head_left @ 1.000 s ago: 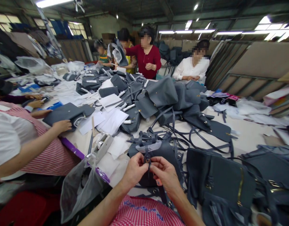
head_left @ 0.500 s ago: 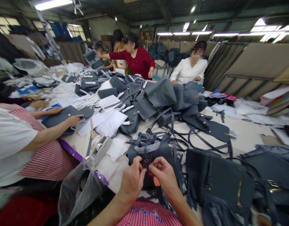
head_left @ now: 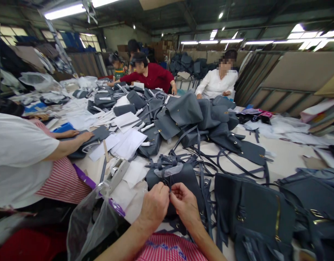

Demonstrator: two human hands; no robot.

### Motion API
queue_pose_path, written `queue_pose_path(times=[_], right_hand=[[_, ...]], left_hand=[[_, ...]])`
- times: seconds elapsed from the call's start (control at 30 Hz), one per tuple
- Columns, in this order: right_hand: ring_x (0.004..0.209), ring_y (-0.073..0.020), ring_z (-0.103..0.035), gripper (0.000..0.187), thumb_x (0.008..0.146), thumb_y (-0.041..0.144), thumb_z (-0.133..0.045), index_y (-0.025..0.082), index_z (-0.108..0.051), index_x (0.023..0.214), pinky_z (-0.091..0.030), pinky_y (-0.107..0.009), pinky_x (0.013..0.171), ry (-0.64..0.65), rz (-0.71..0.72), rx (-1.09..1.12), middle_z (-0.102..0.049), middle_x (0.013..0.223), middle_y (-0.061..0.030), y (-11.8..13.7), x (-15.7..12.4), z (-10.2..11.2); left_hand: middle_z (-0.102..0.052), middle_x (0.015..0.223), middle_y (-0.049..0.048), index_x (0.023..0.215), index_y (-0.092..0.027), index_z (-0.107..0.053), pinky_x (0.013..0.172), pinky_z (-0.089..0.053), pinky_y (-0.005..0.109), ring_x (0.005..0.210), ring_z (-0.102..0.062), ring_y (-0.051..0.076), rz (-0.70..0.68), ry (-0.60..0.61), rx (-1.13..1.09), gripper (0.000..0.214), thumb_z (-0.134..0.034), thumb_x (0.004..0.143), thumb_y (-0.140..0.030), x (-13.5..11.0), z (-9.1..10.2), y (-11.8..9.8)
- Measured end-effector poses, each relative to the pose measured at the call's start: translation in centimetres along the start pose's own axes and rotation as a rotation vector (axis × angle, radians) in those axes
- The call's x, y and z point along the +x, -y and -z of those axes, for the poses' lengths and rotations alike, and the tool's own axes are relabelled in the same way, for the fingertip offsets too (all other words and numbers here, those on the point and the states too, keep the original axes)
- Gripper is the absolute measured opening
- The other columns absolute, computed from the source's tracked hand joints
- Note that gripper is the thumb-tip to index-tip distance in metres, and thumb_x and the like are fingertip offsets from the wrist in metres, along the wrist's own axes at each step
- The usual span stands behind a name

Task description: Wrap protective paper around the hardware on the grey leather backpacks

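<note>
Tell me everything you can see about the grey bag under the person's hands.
The grey bag, seemingly smooth faux leather, lies front up at the near edge of the table. A clear plastic piece and tangled straps sit at its top. The left hand and right hand pinch a small part on its front.

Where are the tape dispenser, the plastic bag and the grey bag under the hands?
tape dispenser (head_left: 118,173): head view, its white body.
plastic bag (head_left: 86,221): head view, its crumpled side.
grey bag (head_left: 188,178): head view, its front panel.

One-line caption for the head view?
Left hand and right hand pinch a strap on a grey backpack at a bag-strewn worktable.
</note>
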State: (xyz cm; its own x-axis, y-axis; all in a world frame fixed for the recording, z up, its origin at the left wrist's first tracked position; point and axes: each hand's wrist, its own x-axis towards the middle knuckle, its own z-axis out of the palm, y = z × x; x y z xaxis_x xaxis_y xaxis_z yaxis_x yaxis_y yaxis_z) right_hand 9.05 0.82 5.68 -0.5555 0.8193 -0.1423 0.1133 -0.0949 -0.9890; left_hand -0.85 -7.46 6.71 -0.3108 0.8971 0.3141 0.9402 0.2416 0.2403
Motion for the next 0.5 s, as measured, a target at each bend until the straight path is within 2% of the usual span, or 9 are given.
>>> queue_pose_path(times=[0.17, 0.3, 0.4, 0.5], right_hand=[[0.056, -0.0145, -0.056, 0.014, 0.072, 0.033, -0.067, 0.02, -0.063, 0.073, -0.044, -0.024, 0.054, 0.02, 0.013, -0.049, -0.062, 0.062, 0.0018, 0.17, -0.17, 0.11], [0.055, -0.0137, -0.054, 0.013, 0.076, 0.031, -0.061, 0.02, -0.064, 0.069, -0.04, -0.023, 0.054, 0.045, 0.071, -0.232, -0.06, 0.06, 0.002, 0.78, -0.32, 0.14], [0.055, -0.0136, -0.054, 0.012, 0.078, 0.027, -0.057, 0.02, -0.063, 0.07, -0.039, -0.023, 0.054, 0.022, 0.161, -0.388, -0.059, 0.059, 0.002, 0.91, -0.45, 0.29], [0.055, -0.014, -0.054, 0.015, 0.08, 0.026, -0.053, 0.02, -0.059, 0.067, -0.038, -0.024, 0.055, -0.024, 0.302, -0.5, -0.059, 0.061, 0.0004, 0.41, -0.67, 0.43]], left_hand=[[-0.058, 0.074, 0.0043, 0.077, -0.019, -0.053, 0.058, -0.039, 0.028, 0.068, -0.056, 0.019, -0.057, -0.09, -0.012, 0.018, -0.042, 0.087, -0.008, 0.08, -0.57, 0.36], [-0.054, 0.071, 0.0021, 0.076, -0.019, -0.051, 0.058, -0.039, 0.025, 0.064, -0.055, 0.015, 0.003, -0.207, -0.101, 0.019, -0.039, 0.089, -0.01, 0.49, -0.92, 0.33], [-0.054, 0.072, 0.0015, 0.077, -0.019, -0.05, 0.057, -0.04, 0.024, 0.064, -0.056, 0.015, 0.04, -0.248, -0.105, 0.019, -0.039, 0.089, -0.011, 0.78, -1.08, 0.31], [-0.055, 0.07, 0.0009, 0.075, -0.02, -0.051, 0.055, -0.039, 0.025, 0.061, -0.054, 0.016, -0.093, -0.214, -0.01, 0.019, -0.042, 0.09, -0.012, 1.01, -0.99, 0.54]])
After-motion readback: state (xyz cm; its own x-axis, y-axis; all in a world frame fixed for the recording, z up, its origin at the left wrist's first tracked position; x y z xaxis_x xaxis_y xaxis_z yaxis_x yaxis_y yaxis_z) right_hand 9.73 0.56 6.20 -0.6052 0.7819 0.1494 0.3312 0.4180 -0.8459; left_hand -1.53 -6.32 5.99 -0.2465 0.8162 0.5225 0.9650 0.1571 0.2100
